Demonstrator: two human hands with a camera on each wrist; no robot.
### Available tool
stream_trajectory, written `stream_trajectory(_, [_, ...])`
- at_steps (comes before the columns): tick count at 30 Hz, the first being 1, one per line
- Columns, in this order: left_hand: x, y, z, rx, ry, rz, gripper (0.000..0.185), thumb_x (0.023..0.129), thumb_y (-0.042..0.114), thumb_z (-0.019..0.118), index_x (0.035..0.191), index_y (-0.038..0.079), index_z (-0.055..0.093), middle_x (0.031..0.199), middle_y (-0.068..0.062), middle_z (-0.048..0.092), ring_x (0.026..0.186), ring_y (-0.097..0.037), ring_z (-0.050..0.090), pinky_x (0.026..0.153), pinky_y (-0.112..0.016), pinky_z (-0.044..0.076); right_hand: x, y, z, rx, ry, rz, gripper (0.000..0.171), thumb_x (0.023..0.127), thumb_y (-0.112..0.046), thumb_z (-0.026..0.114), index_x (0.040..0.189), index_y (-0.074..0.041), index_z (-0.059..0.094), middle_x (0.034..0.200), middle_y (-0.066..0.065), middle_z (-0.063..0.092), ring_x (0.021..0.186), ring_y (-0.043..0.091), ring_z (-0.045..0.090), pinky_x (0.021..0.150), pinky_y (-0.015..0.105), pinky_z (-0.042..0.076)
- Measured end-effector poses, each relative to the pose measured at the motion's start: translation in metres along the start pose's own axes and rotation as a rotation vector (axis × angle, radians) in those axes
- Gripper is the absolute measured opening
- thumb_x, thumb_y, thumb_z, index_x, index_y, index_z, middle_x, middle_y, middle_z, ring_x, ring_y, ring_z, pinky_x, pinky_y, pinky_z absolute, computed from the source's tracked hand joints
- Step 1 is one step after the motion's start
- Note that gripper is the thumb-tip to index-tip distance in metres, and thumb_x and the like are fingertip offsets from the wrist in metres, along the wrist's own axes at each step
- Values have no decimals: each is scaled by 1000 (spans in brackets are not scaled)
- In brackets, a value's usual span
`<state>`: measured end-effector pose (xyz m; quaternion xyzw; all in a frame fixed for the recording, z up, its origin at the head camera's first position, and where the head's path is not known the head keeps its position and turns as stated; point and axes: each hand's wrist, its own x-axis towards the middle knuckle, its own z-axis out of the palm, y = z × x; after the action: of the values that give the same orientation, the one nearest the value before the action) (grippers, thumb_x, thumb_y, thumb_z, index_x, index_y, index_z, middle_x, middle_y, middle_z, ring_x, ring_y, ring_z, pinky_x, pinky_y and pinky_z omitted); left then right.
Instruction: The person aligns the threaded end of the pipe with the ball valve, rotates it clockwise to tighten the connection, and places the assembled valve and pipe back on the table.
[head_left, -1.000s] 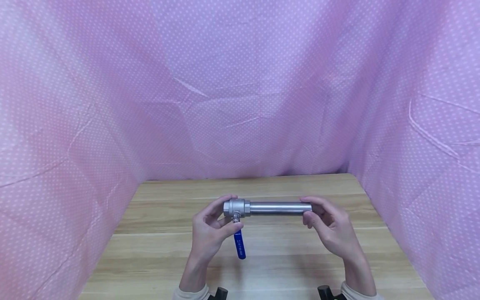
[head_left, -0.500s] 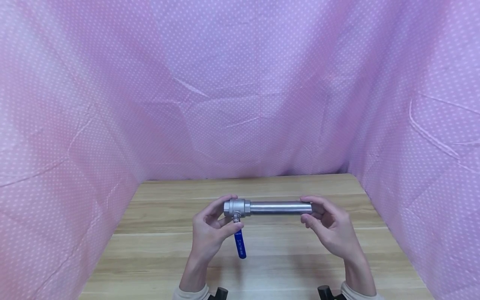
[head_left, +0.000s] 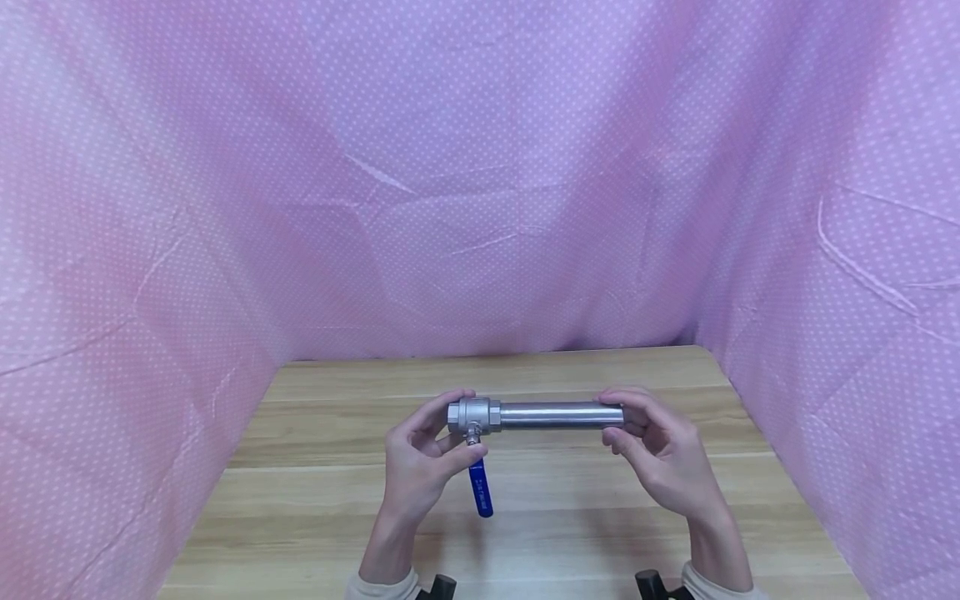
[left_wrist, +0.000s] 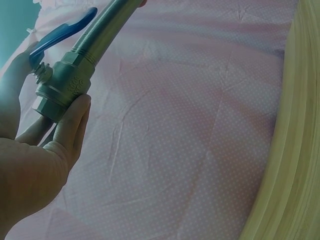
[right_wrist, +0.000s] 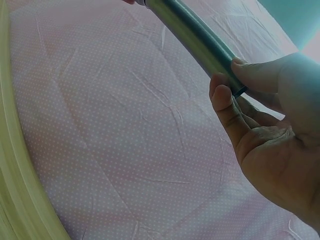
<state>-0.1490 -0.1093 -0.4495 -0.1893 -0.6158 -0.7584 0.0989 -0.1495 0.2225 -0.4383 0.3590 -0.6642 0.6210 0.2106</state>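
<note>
A silver ball valve (head_left: pixel 474 414) with a blue lever handle (head_left: pixel 482 490) is joined to a straight steel pipe (head_left: pixel 558 416), held level above the table. My left hand (head_left: pixel 420 467) grips the valve body, its thumb against the base of the lever and its other fingers behind. In the left wrist view the valve body (left_wrist: pixel 64 85) shows raised lettering, with fingers curled under it. My right hand (head_left: pixel 667 458) pinches the pipe's free right end between thumb and fingers. The right wrist view shows the pipe (right_wrist: pixel 195 40) ending at those fingertips (right_wrist: pixel 222 97).
The wooden table (head_left: pixel 525 533) lies beneath both hands. A pink dotted cloth (head_left: pixel 480 208) hangs at the back and along both sides. Black wrist mounts (head_left: pixel 442 587) show at the bottom edge by the sleeves.
My right thumb has shifted slightly left and up along the pipe's end, and the pipe has turned or tilted very slightly. The left hand keeps its place on the valve.
</note>
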Motion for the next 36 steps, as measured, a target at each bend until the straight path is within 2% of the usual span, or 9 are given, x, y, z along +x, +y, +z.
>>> stream_trajectory(10, [0, -1, 2, -5, 11, -9, 70, 80, -18, 89, 145, -10, 66, 144, -11, 77, 135, -20, 74, 116, -41, 65, 3, 1, -2, -13, 1, -32, 53, 83, 39, 65, 133, 21, 65, 123, 12, 77, 87, 12, 74, 63, 24, 63])
stream_trajectory(20, [2, -1, 1, -4, -3, -12, 70, 81, -17, 89, 147, -8, 66, 147, -16, 74, 134, -21, 73, 116, -42, 66, 1, 1, -1, -115, 9, 0, 50, 88, 36, 62, 133, 14, 69, 88, 8, 70, 75, 10, 66, 58, 25, 57])
stream_trajectory(26, [2, 0, 1, -4, -2, -9, 70, 80, -17, 89, 147, -9, 66, 147, -19, 73, 133, -20, 74, 115, -42, 66, 2, 2, -2, -117, -2, -4, 43, 94, 33, 57, 132, 16, 68, 80, 10, 68, 70, 13, 63, 55, 26, 55])
stream_trajectory(29, [1, 0, 1, -5, 1, -14, 70, 80, -17, 89, 146, -9, 66, 147, -18, 74, 134, -20, 73, 116, -42, 66, 1, 2, -1, -111, -3, 3, 41, 95, 32, 57, 132, 18, 66, 82, 8, 71, 70, 12, 66, 56, 23, 57])
stream_trajectory(33, [1, 0, 2, -7, 9, -18, 70, 80, -17, 89, 146, -10, 66, 146, -16, 74, 135, -20, 73, 116, -42, 66, 1, 2, -1, -26, -14, 11, 49, 90, 36, 60, 136, 21, 63, 114, 11, 78, 86, 10, 74, 64, 22, 64])
stream_trajectory(36, [1, 0, 2, -7, 14, -18, 70, 80, -18, 88, 146, -10, 66, 146, -20, 73, 134, -20, 73, 116, -42, 65, 1, 1, -1, 27, -21, 9, 56, 85, 40, 62, 138, 21, 62, 136, 16, 73, 98, 10, 76, 70, 22, 67])
